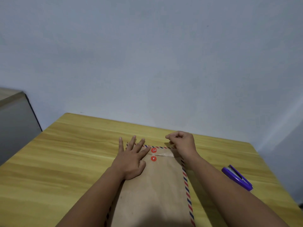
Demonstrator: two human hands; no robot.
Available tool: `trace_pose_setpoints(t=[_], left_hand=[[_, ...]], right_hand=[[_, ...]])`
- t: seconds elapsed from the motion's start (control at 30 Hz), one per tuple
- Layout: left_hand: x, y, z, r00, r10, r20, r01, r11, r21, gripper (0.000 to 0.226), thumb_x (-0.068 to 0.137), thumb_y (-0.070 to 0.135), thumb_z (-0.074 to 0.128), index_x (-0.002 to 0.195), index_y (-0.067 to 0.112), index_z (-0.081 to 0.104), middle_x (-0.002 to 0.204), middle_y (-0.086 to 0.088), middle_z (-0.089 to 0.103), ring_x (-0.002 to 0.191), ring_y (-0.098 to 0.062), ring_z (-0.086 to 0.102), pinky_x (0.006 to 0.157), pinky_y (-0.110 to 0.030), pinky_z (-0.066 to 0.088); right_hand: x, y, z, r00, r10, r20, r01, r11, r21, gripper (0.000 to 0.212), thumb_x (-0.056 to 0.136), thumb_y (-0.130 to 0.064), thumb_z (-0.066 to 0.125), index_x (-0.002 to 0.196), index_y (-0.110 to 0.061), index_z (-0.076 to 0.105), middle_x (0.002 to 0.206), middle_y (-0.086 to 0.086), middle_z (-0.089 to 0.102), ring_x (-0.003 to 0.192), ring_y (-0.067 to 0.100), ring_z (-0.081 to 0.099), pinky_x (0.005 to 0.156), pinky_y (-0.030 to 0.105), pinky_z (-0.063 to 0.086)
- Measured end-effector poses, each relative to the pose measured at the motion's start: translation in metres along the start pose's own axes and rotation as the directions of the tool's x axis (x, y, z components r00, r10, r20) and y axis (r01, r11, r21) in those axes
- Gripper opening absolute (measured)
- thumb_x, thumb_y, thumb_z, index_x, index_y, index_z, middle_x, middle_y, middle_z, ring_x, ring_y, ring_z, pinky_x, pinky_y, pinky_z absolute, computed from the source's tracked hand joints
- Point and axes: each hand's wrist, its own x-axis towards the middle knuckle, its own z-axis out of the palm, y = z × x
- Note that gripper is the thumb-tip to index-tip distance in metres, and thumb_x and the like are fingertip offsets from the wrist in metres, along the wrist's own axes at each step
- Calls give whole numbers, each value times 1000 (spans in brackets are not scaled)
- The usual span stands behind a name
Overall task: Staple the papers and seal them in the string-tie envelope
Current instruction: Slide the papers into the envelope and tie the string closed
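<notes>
A brown string-tie envelope (157, 185) with a red and blue striped border lies on the wooden table (65, 161), flap folded down at the far end. Two red buttons sit on it, one on the flap (153, 150) and one below (153, 158), with thin white string wound between them. My left hand (131, 159) lies flat with spread fingers on the envelope's upper left, beside the buttons. My right hand (182, 141) hovers over the far right corner, fingers pinched together; whether it pinches the string's end is too fine to see. The papers are not visible.
A purple stapler (237, 177) lies on the table to the right of the envelope, near my right forearm. A grey cabinet (14, 122) stands to the left beyond the table. A plain wall rises behind the table's far edge.
</notes>
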Motion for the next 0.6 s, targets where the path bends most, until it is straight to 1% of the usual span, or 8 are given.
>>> trace_pose_setpoints(t=[0.07, 0.13, 0.2, 0.3, 0.37, 0.43, 0.5, 0.6], left_hand=[[0, 0, 0, 1000, -4, 14, 5, 1000, -22, 70, 89, 50, 14, 159, 46, 7, 171, 7, 3, 157, -20, -10, 112, -67, -24], [0, 0, -1, 1000, -11, 22, 12, 999, -50, 68, 92, 49, 17, 158, 47, 6, 170, 9, 4, 157, -18, -8, 115, -64, -22], [0, 0, -1, 1000, -12, 17, 13, 998, -60, 66, 94, 48, 20, 158, 48, 6, 170, 9, 4, 157, -17, -8, 118, -62, -19], [0, 0, 0, 1000, -20, 12, 21, 997, -71, 65, 94, 48, 20, 158, 48, 6, 170, 10, 5, 157, -16, -8, 120, -61, -15], [1, -1, 1, 1000, -23, 8, 24, 996, -82, 65, 94, 49, 19, 158, 49, 8, 170, 11, 5, 157, -15, -7, 121, -60, -15], [1, -1, 1, 1000, -22, 12, 23, 996, -89, 65, 94, 49, 18, 158, 49, 9, 170, 12, 5, 157, -14, -7, 121, -59, -15], [1, -1, 1, 1000, -23, 13, 24, 995, -93, 64, 94, 50, 18, 158, 50, 9, 170, 12, 5, 157, -14, -7, 121, -59, -15], [2, -1, 2, 1000, -30, 7, 30, 995, -99, 64, 94, 49, 19, 157, 50, 10, 170, 12, 7, 157, -14, -6, 121, -58, -15]], right_hand=[[3, 2, 0, 992, 125, 30, -128, 981, 144, 7, 92, -2, 74, 94, 5, 75, 95, 14, 81, 59, 10, 66, 53, 23, 51], [2, 5, 1, 972, 210, 105, -232, 929, 290, 6, 97, -2, 67, 100, 2, 70, 100, 15, 81, 67, 14, 69, 58, 24, 54], [1, 11, 1, 968, 206, 141, -238, 929, 281, 7, 100, -3, 65, 101, 3, 69, 100, 17, 81, 74, 18, 73, 63, 26, 60], [0, 23, -1, 987, 101, 128, -115, 988, 105, 8, 98, 1, 67, 97, 8, 68, 95, 25, 78, 79, 25, 73, 67, 32, 60], [-2, 32, -6, 992, -5, 125, 10, 999, -43, 5, 96, 1, 68, 92, 5, 70, 87, 21, 79, 78, 25, 73, 71, 37, 58], [-5, 36, -13, 981, -107, 163, 147, 956, -253, 9, 93, -4, 72, 86, -10, 75, 82, 7, 80, 80, 19, 75, 79, 38, 61], [-12, 37, -19, 954, -149, 260, 255, 860, -442, 12, 93, -13, 76, 86, -22, 79, 85, -5, 79, 86, 11, 74, 81, 30, 61], [-24, 37, -18, 945, -171, 278, 299, 794, -529, 7, 92, -20, 78, 90, -25, 83, 89, -13, 78, 87, 3, 71, 80, 22, 58]])
